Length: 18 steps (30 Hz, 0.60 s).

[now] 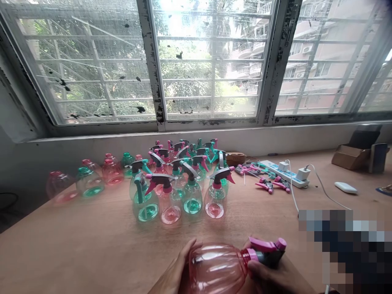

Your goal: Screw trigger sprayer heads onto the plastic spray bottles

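Note:
A clear pink spray bottle (216, 267) lies on its side between my hands at the table's near edge, its nozzle pointing right. My left hand (176, 269) wraps the bottle's base, with most of its fingers hidden behind the plastic. Closed around the neck and the pink-and-black trigger head (268, 251) is my right hand (275, 275). Just beyond stand several green and pink spray bottles (192, 198) with trigger heads fitted, grouped closely together.
Several bottles without heads (92, 183) stand at the left. Loose trigger heads (272, 184) lie right of the group, near a power strip (286, 173) with white cables. Farther right are a white mouse-shaped object (346, 188) and an open cardboard box (350, 157). A window runs behind the table.

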Motion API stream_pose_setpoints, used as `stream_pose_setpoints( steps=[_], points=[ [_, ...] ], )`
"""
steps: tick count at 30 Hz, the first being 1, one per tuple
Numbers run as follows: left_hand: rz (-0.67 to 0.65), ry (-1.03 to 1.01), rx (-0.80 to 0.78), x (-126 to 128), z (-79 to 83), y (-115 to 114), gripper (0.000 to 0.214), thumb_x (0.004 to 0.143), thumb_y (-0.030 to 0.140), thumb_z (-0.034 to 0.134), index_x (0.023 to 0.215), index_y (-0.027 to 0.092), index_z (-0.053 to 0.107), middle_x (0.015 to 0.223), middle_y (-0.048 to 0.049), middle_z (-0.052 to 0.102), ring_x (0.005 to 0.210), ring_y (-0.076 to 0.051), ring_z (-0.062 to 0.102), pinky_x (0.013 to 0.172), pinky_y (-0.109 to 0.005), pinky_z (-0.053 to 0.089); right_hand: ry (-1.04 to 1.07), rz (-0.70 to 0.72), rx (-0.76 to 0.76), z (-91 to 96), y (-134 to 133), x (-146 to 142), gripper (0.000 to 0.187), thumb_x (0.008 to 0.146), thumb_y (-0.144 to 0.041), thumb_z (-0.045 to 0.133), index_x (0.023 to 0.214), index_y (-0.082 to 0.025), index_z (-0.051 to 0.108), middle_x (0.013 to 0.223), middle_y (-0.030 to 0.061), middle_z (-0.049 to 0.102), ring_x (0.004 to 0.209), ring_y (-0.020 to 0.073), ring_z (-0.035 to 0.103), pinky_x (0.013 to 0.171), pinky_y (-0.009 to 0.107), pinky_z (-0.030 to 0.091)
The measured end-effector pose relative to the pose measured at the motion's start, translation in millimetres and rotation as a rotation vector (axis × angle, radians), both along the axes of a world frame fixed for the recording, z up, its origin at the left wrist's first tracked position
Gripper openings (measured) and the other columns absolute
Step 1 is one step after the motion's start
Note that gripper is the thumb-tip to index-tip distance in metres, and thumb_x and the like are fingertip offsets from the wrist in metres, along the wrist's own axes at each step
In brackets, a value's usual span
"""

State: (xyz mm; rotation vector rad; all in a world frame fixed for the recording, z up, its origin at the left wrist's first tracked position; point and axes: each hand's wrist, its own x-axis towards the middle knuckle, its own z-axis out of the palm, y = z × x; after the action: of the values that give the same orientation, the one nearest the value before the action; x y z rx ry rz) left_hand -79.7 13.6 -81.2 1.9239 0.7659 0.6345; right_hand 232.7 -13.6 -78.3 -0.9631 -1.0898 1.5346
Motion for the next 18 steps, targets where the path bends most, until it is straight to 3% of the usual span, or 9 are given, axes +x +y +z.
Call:
stream_pose_setpoints(
  steps=[5,10,13,18],
  points=[
    [0.084,0.023,-0.154,3.9,5.0,-0.6,0.090,0.089,0.061,0.068,0.163,0.035,0.023,0.168,-0.0053,0.037,0.153,-0.035,0.035,0.127,-0.048,0.027,0.031,-0.047,-0.008,-0.5,-0.9,-1.8,0.047,0.070,-0.055,0.089,0.082,-0.019,0.062,0.061,-0.0049,0.059,0.051,0.0087,0.049,0.049,0.022,0.037],
    [0.124,-0.068,-0.213,11.5,8.1,-6.6,0.092,0.082,0.055,0.078,0.160,0.036,0.032,0.166,-0.0035,0.040,0.151,-0.037,0.039,0.124,-0.048,0.033,-0.001,-0.027,0.022,0.7,0.2,-0.7,0.047,0.071,-0.056,0.088,0.081,-0.020,0.060,0.059,-0.0054,0.059,0.049,0.0087,0.050,0.048,0.023,0.033],
    [0.131,-0.095,-0.156,13.2,12.1,-9.5,0.090,0.081,0.047,0.082,0.158,0.035,0.036,0.164,-0.0063,0.043,0.147,-0.039,0.045,0.121,-0.049,0.037,-0.018,-0.012,0.055,-0.5,1.1,0.8,0.045,0.073,-0.056,0.086,0.082,-0.020,0.061,0.060,-0.0047,0.060,0.049,0.0093,0.050,0.047,0.024,0.032],
    [0.181,-0.127,-0.042,11.3,14.0,-8.9,0.084,0.085,0.034,0.080,0.157,0.042,0.037,0.157,-0.0034,0.050,0.126,-0.032,0.063,0.116,-0.040,0.042,0.014,-0.012,0.031,-4.8,1.3,0.9,0.045,0.072,-0.055,0.088,0.085,-0.020,0.061,0.060,-0.0054,0.059,0.048,0.0092,0.050,0.046,0.023,0.033]
  ],
)
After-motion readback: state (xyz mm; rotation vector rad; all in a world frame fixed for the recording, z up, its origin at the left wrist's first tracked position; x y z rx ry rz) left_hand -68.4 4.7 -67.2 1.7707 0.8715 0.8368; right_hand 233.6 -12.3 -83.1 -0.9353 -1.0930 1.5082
